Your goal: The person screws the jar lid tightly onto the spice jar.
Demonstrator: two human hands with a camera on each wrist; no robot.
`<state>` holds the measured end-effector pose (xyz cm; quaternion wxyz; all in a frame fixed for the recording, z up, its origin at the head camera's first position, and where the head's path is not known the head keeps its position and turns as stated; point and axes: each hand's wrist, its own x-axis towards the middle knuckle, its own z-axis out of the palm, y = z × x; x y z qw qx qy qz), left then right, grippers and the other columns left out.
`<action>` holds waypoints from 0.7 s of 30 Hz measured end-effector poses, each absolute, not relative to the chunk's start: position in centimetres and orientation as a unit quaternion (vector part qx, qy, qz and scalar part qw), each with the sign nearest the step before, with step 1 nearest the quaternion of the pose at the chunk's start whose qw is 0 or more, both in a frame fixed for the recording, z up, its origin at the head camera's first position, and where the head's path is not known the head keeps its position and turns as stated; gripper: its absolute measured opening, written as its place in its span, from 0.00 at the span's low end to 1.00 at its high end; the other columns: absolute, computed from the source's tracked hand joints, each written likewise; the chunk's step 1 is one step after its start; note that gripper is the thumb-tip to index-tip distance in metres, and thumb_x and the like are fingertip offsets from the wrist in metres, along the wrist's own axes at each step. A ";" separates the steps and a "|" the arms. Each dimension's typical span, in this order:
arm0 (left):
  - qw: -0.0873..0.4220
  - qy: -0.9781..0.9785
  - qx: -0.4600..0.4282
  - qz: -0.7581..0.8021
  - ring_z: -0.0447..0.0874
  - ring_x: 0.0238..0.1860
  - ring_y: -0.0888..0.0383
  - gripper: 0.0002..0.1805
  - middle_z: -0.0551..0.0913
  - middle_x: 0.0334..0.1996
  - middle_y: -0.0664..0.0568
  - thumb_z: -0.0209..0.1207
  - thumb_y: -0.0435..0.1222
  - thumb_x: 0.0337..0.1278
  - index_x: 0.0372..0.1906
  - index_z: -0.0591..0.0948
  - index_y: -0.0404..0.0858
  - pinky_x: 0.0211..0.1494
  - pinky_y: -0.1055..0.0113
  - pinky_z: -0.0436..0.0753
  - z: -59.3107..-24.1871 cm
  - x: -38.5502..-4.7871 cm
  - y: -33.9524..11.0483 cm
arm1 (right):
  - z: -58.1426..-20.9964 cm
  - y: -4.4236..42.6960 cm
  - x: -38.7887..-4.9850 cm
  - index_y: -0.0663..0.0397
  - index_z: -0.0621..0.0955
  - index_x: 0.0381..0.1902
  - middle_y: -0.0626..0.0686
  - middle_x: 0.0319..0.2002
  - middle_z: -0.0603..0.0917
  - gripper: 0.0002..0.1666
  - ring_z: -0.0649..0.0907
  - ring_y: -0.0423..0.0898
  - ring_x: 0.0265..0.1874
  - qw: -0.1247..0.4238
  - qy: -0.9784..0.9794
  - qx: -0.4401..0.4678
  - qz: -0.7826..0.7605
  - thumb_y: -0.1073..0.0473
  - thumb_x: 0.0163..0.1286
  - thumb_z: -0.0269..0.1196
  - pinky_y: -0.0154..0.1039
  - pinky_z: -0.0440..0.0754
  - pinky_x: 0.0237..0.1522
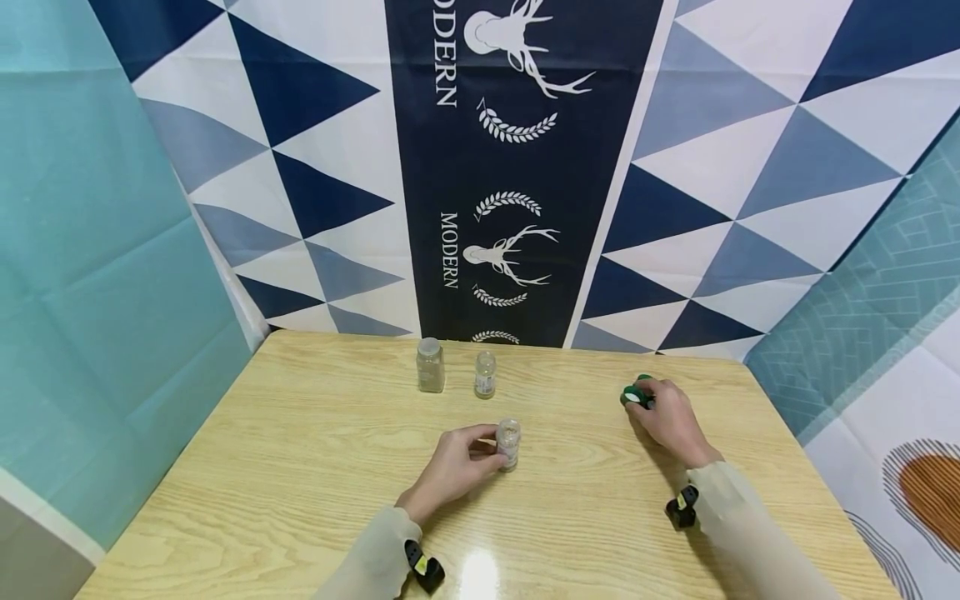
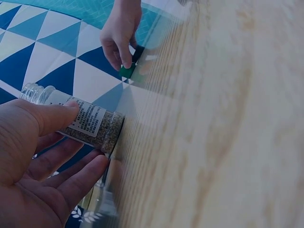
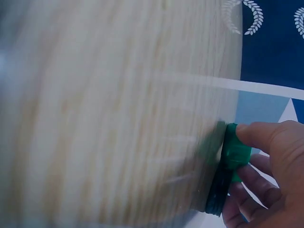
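From the head, the left hand (image 1: 453,468) has its thumb and fingers pinched on a small clear jar (image 1: 508,446) near the middle of the wood counter (image 1: 315,433). The jar is upright, and I cannot tell if its bottom touches the wood. Seen from above, what fills it is hard to make out, but the left wrist view shows lots of little brown grains (image 2: 112,133), a white label (image 2: 88,118) with rows of dark print, and a bare neck (image 2: 35,93) with ridges. There the thumb lies on the label, and the lower fingers spread apart. Well over to the right, the right hand (image 1: 672,422) has its thumb and fingers clamped on green caps (image 1: 634,395). From the head, that hand covers part of them. The right wrist view shows more: a bright green one under the thumb and a darker green one (image 3: 219,190) just below it, by the counter. Behind the held jar stand a small glass jar (image 1: 485,373) with a label and, to its left, a squarish jar (image 1: 431,371) with a pale lid. A cloth (image 1: 517,175) with deer heads and blue triangles hangs behind the counter.
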<state>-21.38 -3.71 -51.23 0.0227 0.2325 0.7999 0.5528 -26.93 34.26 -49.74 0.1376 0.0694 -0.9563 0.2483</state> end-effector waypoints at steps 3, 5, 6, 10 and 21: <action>0.023 0.800 0.231 0.553 0.90 0.50 0.51 0.22 0.87 0.56 0.44 0.72 0.37 0.61 0.60 0.84 0.38 0.52 0.72 0.87 -51.2 -21.4 -3.7 | -49.7 34.1 -26.9 0.74 0.79 0.59 0.73 0.47 0.81 0.26 0.83 0.66 0.44 0.140 -0.956 0.071 0.247 0.63 0.68 0.69 0.62 0.85 0.45; 0.023 0.801 0.229 0.553 0.90 0.49 0.51 0.22 0.87 0.56 0.45 0.72 0.37 0.61 0.59 0.84 0.39 0.51 0.73 0.87 -51.2 -21.3 -3.6 | -49.6 34.0 -26.8 0.75 0.79 0.59 0.73 0.47 0.80 0.26 0.83 0.66 0.43 0.142 -0.956 0.072 0.247 0.63 0.68 0.69 0.62 0.86 0.44; 0.023 0.801 0.229 0.553 0.91 0.49 0.51 0.22 0.87 0.56 0.45 0.72 0.36 0.61 0.59 0.84 0.39 0.51 0.73 0.87 -51.2 -21.3 -3.6 | -49.6 34.0 -26.8 0.75 0.79 0.59 0.73 0.47 0.80 0.27 0.83 0.66 0.43 0.143 -0.955 0.073 0.248 0.63 0.68 0.69 0.62 0.86 0.43; 0.024 0.801 0.230 0.552 0.91 0.49 0.51 0.22 0.88 0.55 0.45 0.72 0.36 0.61 0.59 0.84 0.38 0.51 0.73 0.87 -51.0 -21.2 -3.6 | -49.3 33.9 -26.4 0.75 0.79 0.61 0.75 0.48 0.79 0.27 0.82 0.68 0.44 0.141 -0.955 0.069 0.253 0.63 0.68 0.69 0.62 0.86 0.43; 0.033 0.807 0.237 0.540 0.90 0.49 0.53 0.24 0.87 0.56 0.44 0.71 0.37 0.61 0.62 0.83 0.38 0.52 0.72 0.87 -50.8 -21.0 -3.8 | -48.7 33.2 -25.6 0.74 0.80 0.58 0.76 0.50 0.80 0.26 0.83 0.70 0.46 0.143 -0.951 0.063 0.266 0.63 0.67 0.70 0.64 0.85 0.46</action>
